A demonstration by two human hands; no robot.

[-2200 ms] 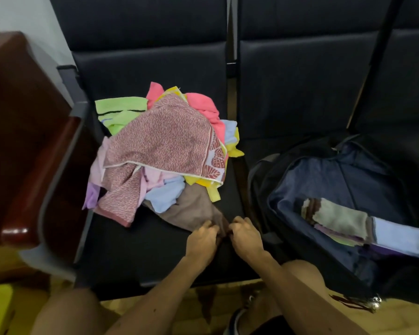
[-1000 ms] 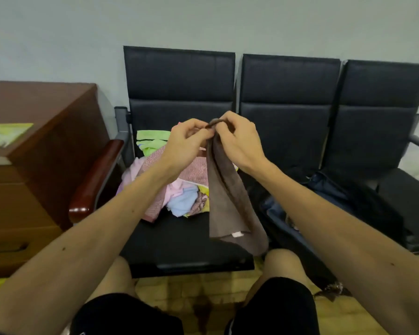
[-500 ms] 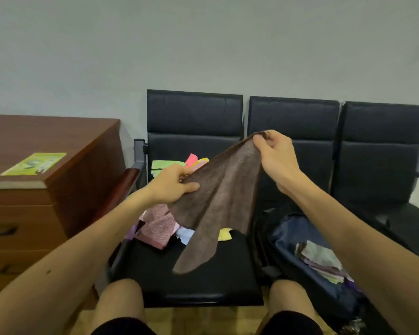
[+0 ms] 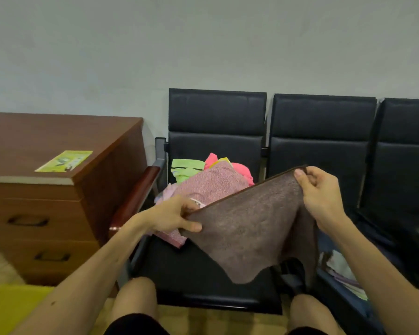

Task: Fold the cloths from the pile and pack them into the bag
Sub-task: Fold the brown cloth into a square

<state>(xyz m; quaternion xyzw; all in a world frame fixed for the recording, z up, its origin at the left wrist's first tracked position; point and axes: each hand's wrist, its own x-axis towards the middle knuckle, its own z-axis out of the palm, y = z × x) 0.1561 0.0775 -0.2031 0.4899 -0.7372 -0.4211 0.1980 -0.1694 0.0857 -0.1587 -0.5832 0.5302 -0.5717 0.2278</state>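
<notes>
Where the wall meets the floor at the far left stands one wooden drawer unit (image 4: 41,209) with two dark handles showing, and one yellow-green leaflet (image 4: 64,161) lies flat on its top. Beside it runs a row of three black chairs (image 4: 217,131); the leftmost has a reddish wooden armrest (image 4: 136,197). On that first seat sits one pile of cloths (image 4: 212,182), with green, pink, yellow, lilac and a speckled rose piece visible, though the full count cannot be told.

One brown cloth (image 4: 249,228) is held up in the air in front of the pile and above the seat, its top edge stretched taut and sloping upward to the right, its lower part hanging in a loose point. The left hand (image 4: 173,217) reaches forward low, thumb on the near face and fingers curled behind, pinching the lower left corner. The right hand (image 4: 318,192) is raised higher, fingers curled, pinching the upper right corner between thumb and fingertips.

At the right, on the second seat, one dark bag (image 4: 373,243) lies open, with a few folded cloths (image 4: 341,272) inside.
</notes>
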